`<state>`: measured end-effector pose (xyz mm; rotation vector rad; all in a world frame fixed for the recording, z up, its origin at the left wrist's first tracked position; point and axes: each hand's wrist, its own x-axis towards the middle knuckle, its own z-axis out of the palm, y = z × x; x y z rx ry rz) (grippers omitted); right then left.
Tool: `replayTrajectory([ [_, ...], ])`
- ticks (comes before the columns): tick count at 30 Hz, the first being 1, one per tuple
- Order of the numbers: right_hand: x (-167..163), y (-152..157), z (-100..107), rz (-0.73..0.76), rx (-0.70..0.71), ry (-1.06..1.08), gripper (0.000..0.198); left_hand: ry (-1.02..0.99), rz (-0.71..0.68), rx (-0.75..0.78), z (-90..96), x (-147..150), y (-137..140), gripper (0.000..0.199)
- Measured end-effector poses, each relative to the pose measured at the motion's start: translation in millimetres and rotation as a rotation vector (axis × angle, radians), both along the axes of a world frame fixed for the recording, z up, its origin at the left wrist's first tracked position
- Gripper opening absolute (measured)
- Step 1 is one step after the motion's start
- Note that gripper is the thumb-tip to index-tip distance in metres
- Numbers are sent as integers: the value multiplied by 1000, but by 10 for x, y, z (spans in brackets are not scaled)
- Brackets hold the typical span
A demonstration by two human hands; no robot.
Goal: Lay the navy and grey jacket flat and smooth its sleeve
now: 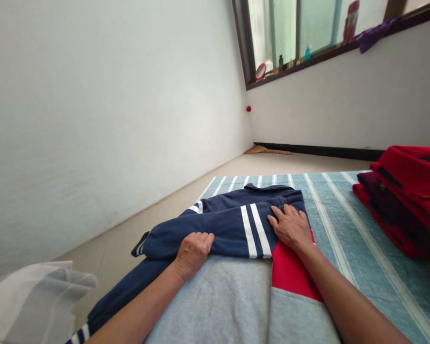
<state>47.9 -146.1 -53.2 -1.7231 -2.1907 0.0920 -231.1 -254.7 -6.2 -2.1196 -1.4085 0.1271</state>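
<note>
A jacket (208, 296) in navy, red and grey, with white stripes, lies on the striped sheet in front of me. One navy sleeve (222, 224) is laid across its upper part, and another navy sleeve trails to the lower left. My left hand (193, 251) is closed, its fingers curled on the lower edge of the crosswise sleeve. Flat on the navy cloth near the shoulder, just right of the two white bands, rests my right hand (292, 224) with its fingers spread.
Folded red and maroon clothes (412, 200) are stacked at the right on the blue striped sheet (329, 191). Pale cloth (32, 301) sits at lower left. A broom (267, 150) lies by the far wall. The window sill holds a mirror (261, 71), bottles and a purple cloth (376, 36).
</note>
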Motion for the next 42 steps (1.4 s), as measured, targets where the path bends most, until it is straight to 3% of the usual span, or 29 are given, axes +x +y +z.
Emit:
replayTrajectory([
  [19,6,-15,27,3,-7,16,46,-49,-5,-38,19,4,-75,23],
  [32,8,-23,7,8,-12,7,47,-86,-92,66,73,-236,-255,38],
  [36,12,-15,4,8,-23,-1,47,-16,-26,169,180,-490,-347,36],
  [42,21,-8,3,15,-27,-13,47,11,169,141,327,-825,-496,39],
])
